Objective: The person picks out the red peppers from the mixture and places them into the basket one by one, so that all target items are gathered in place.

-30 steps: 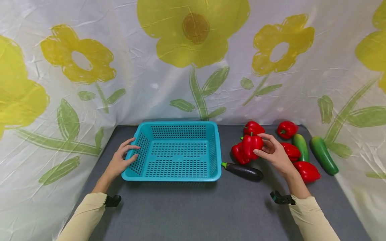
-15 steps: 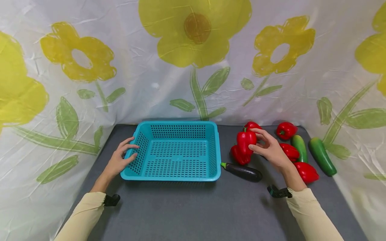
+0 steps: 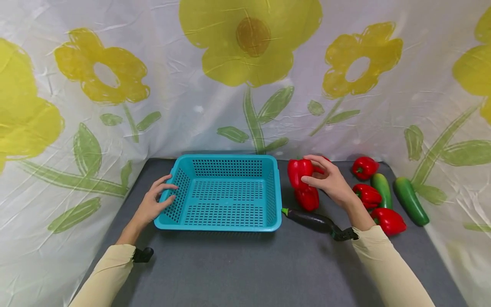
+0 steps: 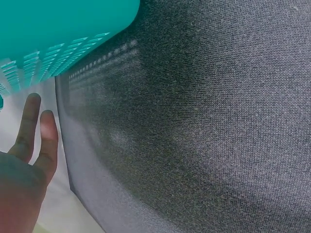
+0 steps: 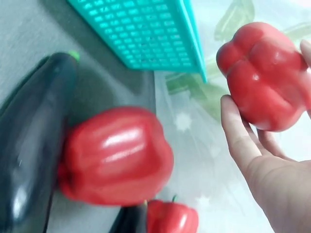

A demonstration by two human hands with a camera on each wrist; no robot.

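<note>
My right hand [image 3: 330, 181] pinches a red bell pepper [image 3: 296, 172] between thumb and fingers. The right wrist view shows that held pepper [image 5: 265, 77] raised, its lobed end facing the camera. Below it on the table lies another red bell pepper [image 3: 307, 199], and a third shows partly behind my fingers. To the left stands a teal plastic basket [image 3: 221, 227] with nothing in it. My left hand [image 3: 151, 204] is at the basket's left rim, fingers spread and lightly bent. In the left wrist view, two of its fingers [image 4: 30, 116] extend beside the basket's side [image 4: 53, 58].
An eggplant [image 3: 307, 218] lies right of the basket, partly under the right wrist strap. Farther right are several red bell peppers [image 3: 389, 221], a cucumber [image 3: 381, 189] and a darker green zucchini-like vegetable [image 3: 411, 202]. A flower-printed curtain [image 3: 192, 123] encloses the grey table [image 3: 230, 268].
My right hand has carried the red bell pepper leftward, from over the other peppers toward the basket's right side. The left hand and basket have stayed put.
</note>
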